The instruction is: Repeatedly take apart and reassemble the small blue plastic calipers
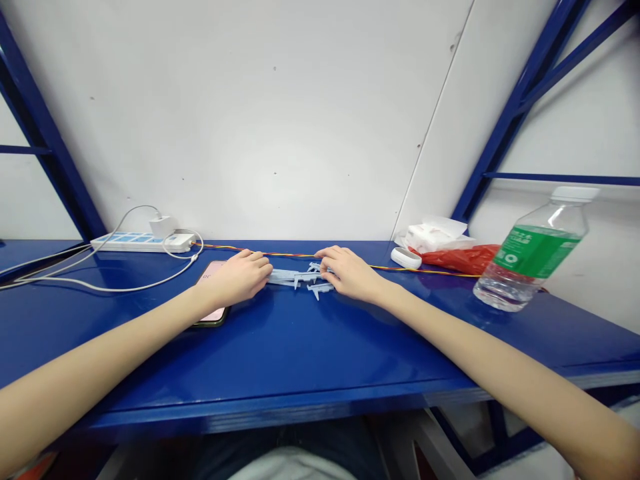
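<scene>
On the table (300, 353), calipers (295, 276) lie between left hand (241, 277) and right hand (350, 272).

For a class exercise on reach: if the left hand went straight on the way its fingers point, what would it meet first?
The left hand would probably meet the pale blue caliper first; the right hand lies beyond.
</scene>
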A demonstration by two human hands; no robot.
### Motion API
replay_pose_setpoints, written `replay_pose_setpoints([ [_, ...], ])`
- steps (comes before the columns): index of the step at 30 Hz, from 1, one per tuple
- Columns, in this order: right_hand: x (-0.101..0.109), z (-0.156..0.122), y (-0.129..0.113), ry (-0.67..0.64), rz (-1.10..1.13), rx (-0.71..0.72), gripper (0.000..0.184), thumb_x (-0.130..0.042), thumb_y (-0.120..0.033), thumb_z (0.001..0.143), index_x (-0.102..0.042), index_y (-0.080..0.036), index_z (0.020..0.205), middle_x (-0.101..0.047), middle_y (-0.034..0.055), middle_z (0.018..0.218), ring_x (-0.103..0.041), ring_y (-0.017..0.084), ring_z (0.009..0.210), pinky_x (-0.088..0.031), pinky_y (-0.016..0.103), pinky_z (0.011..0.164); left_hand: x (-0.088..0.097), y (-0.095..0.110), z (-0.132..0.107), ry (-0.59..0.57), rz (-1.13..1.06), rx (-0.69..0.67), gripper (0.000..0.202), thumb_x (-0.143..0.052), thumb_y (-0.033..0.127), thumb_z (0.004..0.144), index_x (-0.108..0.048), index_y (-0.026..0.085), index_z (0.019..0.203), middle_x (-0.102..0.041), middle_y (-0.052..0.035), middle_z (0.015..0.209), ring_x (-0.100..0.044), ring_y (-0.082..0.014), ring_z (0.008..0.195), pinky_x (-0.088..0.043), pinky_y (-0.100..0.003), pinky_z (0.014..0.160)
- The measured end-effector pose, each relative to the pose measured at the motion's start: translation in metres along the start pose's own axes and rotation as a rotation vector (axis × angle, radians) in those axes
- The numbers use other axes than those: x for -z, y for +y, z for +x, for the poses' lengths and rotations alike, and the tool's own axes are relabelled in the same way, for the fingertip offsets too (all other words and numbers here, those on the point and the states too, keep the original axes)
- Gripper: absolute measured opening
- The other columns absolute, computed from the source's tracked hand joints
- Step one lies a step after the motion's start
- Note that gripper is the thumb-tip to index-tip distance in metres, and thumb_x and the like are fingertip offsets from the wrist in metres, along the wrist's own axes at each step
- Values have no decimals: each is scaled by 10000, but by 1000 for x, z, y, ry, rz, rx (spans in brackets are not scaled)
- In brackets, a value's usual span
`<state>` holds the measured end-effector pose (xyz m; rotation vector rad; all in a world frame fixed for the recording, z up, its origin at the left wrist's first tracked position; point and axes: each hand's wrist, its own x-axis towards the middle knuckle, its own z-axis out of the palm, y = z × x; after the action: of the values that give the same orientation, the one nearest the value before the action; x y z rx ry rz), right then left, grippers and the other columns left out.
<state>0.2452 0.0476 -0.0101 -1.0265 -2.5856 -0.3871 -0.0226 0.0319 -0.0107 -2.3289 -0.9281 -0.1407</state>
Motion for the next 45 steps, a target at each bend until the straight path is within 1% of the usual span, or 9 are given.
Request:
replay_pose_setpoints([
  [7,-1,0,0,-7,11,-3,217,-427,-184,905,-615,-176,795,-606,104,1206,-541,239,1094,-423,417,934,0,0,0,15,-4,-9,195,-432,194,905,-611,166,834,-653,-73,842,-583,-217,856,-391,-345,777],
  [13,-1,0,0,-5,14,-6,214,-426,-180,904,-616,-170,807,-601,111,1214,-533,243,1119,-420,420,947,1,0,-1,-4,10,-11,189,-438,207,908,-607,165,835,-650,-71,839,-582,-217,869,-387,-340,770],
  [22,-2,-2,0,8,38,-24,202,-437,-176,902,-618,-177,813,-602,99,1212,-530,240,1128,-428,426,932,-3,-2,-2,39,16,-18,179,-444,207,904,-597,167,819,-646,-58,824,-587,-209,841,-387,-335,742],
  [31,-1,-3,-2,-14,40,-49,201,-438,-172,898,-628,-171,832,-598,105,1217,-529,245,1124,-418,417,933,-1,0,-2,22,1,-12,181,-444,208,899,-605,164,830,-653,-64,841,-587,-218,861,-395,-340,758],
  [34,0,-4,1,-46,28,-80,201,-437,-159,889,-630,-169,834,-595,112,1217,-527,254,1120,-417,425,928,-4,-1,-2,-3,2,1,188,-439,205,899,-610,161,835,-656,-70,847,-589,-225,881,-399,-345,774],
  [39,5,-8,13,-101,1,-148,217,-415,-177,890,-628,-166,850,-605,120,1167,-536,263,1071,-422,421,905,-6,-2,-4,-103,-12,50,174,-471,229,886,-626,150,878,-662,-88,908,-590,-238,921,-404,-352,813],
  [42,12,-11,22,-88,34,-176,204,-425,-219,884,-623,-175,906,-625,106,1081,-548,248,1028,-425,403,894,0,-5,-4,-139,-40,80,205,-457,264,900,-626,149,918,-659,-92,954,-586,-244,954,-406,-358,838],
  [45,24,-14,29,-116,89,-229,221,-439,-282,874,-623,-181,942,-635,96,1039,-569,234,969,-436,383,865,11,-9,-6,-157,-72,121,252,-407,286,920,-624,159,919,-657,-84,967,-591,-229,921,-416,-347,810],
])
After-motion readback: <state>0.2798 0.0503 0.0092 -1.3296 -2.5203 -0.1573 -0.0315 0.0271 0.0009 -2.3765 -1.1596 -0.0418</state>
